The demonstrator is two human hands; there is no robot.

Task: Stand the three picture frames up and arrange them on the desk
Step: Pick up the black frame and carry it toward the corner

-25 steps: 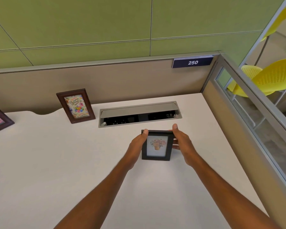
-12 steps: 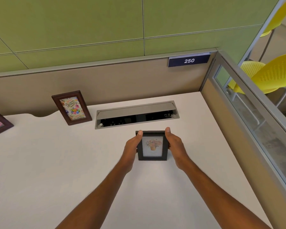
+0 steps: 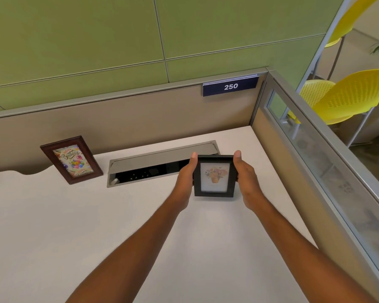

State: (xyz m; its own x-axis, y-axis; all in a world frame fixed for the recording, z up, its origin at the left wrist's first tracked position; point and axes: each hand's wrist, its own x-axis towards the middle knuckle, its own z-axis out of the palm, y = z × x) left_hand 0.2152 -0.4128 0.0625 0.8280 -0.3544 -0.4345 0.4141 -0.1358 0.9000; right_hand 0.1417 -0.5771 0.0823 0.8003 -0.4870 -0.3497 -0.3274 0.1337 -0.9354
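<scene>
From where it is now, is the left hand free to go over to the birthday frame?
Probably not yet: the left hand and the right hand both grip the black frame. Once freed, the desk lies bare toward the birthday frame.

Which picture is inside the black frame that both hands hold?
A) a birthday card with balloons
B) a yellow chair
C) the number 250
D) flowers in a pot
D: the black frame, held between the left hand and the right hand, shows potted flowers.
</scene>
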